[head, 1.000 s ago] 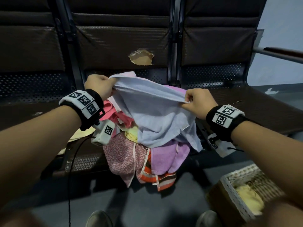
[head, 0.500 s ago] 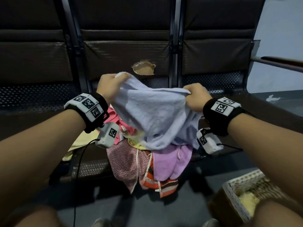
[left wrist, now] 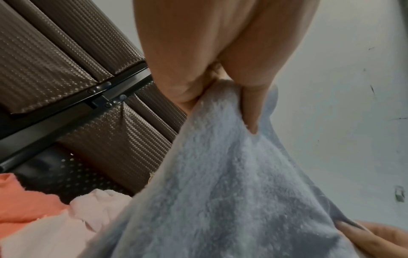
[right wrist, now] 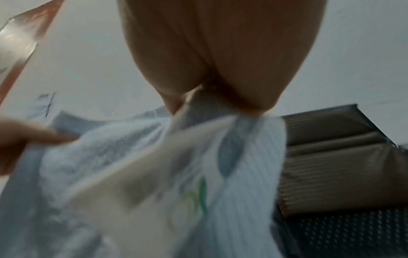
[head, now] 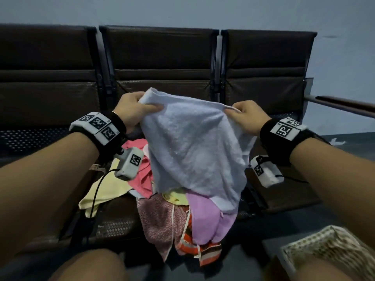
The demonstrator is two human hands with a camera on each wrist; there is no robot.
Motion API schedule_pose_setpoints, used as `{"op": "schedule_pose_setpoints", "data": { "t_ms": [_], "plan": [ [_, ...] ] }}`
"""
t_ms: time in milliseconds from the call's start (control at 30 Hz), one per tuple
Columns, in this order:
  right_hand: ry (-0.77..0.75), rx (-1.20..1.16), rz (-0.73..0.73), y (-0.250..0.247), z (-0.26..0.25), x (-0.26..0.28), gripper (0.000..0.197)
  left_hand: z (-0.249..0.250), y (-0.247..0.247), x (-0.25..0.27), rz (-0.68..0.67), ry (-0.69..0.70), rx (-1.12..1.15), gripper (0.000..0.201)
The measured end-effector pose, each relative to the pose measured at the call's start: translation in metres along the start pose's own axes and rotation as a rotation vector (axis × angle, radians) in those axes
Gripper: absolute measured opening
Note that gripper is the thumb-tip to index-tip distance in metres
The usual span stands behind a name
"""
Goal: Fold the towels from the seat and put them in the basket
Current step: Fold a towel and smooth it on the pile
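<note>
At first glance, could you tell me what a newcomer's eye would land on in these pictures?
The pale blue towel stands out first, held up at the centre of the head view, its top edge pinched by the left hand and the right hand. Below it, a bright pile of towels in pink, yellow, purple and orange stripes spills over the front of the dark middle seat. A woven basket sits at the lower right.

Pale blue towel (head: 194, 151) now raised higher

Basket (head: 332, 248) cut off by frame edge; contents unclear.
</note>
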State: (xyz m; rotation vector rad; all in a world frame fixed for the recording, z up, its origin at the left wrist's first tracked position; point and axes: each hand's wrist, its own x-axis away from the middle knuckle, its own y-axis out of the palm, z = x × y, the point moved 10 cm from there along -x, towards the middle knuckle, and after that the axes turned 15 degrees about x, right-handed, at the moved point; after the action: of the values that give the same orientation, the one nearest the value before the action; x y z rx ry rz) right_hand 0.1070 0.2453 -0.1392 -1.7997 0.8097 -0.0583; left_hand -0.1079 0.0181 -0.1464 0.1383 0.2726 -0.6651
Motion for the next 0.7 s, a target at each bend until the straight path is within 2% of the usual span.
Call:
{"op": "schedule_pose_setpoints", "data": {
  "t_ms": [100, 133, 233, 300, 367, 400, 500, 600, 700],
  "plan": [
    [0.101, -0.146, -0.087, 0.014, 0.009, -0.001, 0.020, -0.009, 0.003, 0.004, 0.026, -0.086, 0.097, 0.030],
    [0.152, -0.193, -0.109, 0.019, 0.013, 0.000, 0.020, -0.013, 0.007, 0.006, 0.036, -0.101, 0.137, 0.028],
    [0.217, -0.173, -0.072, 0.024, 0.017, 0.001, 0.032, -0.023, 0.013, 0.004, 0.122, -0.089, 0.198, 0.026],
    [0.211, -0.022, -0.050, 0.026, 0.019, 0.007, 0.039, -0.033, 0.012, 0.003, 0.208, -0.075, 0.205, 0.023],
    [0.207, 0.110, -0.088, 0.036, 0.023, 0.017, 0.050, -0.046, 0.007, 0.004, 0.281, -0.055, 0.194, 0.026],
    [0.218, 0.100, -0.118, 0.044, 0.028, 0.020, 0.050, -0.054, 0.003, 0.005, 0.322, -0.051, 0.177, 0.029],
    [0.363, -0.192, -0.214, 0.073, 0.046, 0.027, 0.041, -0.070, 0.004, 0.010, 0.356, -0.050, 0.110, 0.041],
    [0.537, -0.522, -0.270, 0.103, 0.048, 0.038, 0.044, -0.067, 0.025, 0.010, 0.259, -0.029, 0.148, 0.046],
    [0.575, -0.761, -0.287, 0.118, 0.028, 0.038, 0.031, -0.056, 0.061, 0.020, 0.116, -0.014, 0.161, 0.055]
  ]
}}
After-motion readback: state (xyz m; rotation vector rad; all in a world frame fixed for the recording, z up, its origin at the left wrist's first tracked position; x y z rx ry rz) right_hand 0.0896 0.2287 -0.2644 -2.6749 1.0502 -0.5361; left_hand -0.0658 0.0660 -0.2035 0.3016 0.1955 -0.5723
